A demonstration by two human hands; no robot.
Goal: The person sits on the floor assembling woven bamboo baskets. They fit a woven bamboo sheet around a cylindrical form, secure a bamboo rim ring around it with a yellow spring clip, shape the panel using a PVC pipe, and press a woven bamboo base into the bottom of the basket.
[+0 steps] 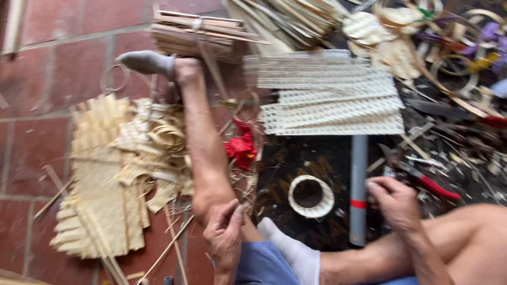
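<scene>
Here: right hand (pixel 395 203) on grey pipe (pixel 358 190) | long axis points away

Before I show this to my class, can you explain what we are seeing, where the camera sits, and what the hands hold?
The single picture comes from a camera worn on a person's head, looking down. They sit on a red tiled floor among woven cane strips. The left hand rests on the knee, holding nothing. The right hand reaches toward red-handled pliers; blur hides whether it grips them. Between lie a small woven ring and a grey pipe.
</scene>
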